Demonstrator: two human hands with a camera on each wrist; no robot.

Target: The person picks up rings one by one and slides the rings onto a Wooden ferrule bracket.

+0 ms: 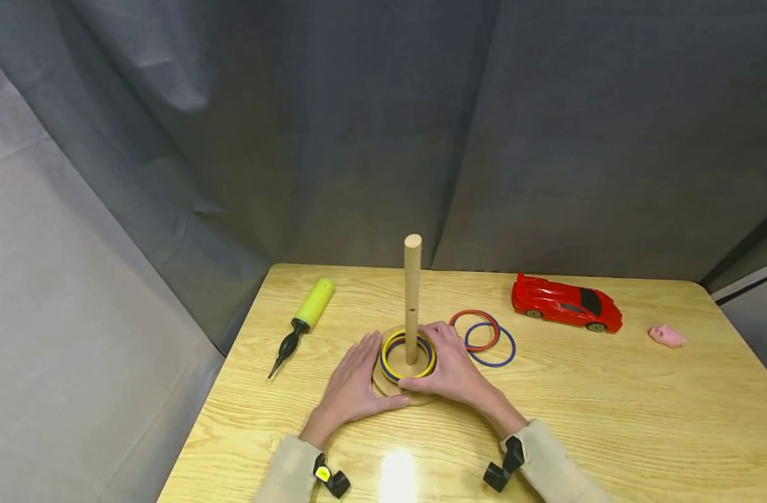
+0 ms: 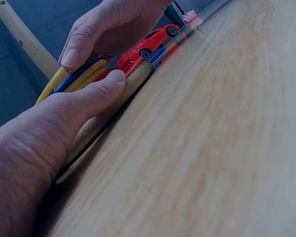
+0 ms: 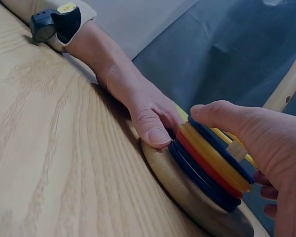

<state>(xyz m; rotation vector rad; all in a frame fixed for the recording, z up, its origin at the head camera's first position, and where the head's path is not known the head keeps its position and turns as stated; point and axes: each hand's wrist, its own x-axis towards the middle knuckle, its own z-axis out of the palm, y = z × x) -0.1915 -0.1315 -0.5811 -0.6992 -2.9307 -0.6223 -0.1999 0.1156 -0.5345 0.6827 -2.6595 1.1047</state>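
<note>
right hand (image 1: 453,369) has the stacked rings (image 3: 215,158) in its grip, left hand (image 1: 356,384) spread wide against the base (image 3: 175,177).

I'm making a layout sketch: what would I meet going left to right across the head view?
Yellow-green pump → left hand → upright wooden post → overlapping pair of loose rings → red toy car → small pink toy.
</note>
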